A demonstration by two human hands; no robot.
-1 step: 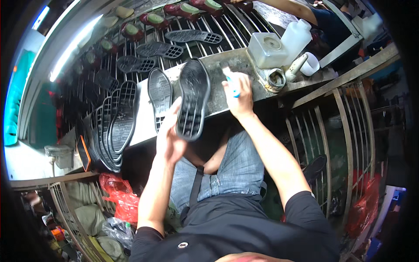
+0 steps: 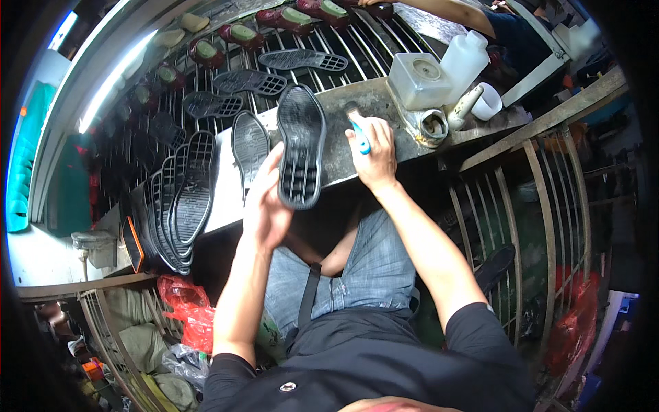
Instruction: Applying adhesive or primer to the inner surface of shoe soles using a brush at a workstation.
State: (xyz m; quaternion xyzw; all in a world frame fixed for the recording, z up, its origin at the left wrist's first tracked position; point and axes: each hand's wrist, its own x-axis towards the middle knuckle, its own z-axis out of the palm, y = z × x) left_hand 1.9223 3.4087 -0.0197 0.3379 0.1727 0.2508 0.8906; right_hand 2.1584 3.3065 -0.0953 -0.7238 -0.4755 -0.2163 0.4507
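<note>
A black shoe sole [image 2: 301, 130] stands tilted up in my left hand [image 2: 266, 214], which grips it along its lower left edge. Its lower end shows a grid of hollow cells. To the right, my right hand [image 2: 377, 158] is closed round the blue handle of a small brush [image 2: 359, 136], bristles pointing away from me over the grey bench top [image 2: 336, 165]. Brush and sole are apart. Just left of the held sole, another black sole [image 2: 250, 137] lies on the bench, partly covered by my left fingers.
Several nested black soles [image 2: 191, 192] lean at the left. A metal-bar rack [image 2: 357, 55] behind carries more soles and dark red shoes [image 2: 240, 36]. A square plastic container [image 2: 419, 82], a white bottle [image 2: 467, 58] and a crusted jar [image 2: 432, 127] stand right. Another person's arm [image 2: 460, 10] reaches in beyond.
The held sole has shifted slightly up and left, and its face has turned a little. The brush has moved slightly left with my right hand.
</note>
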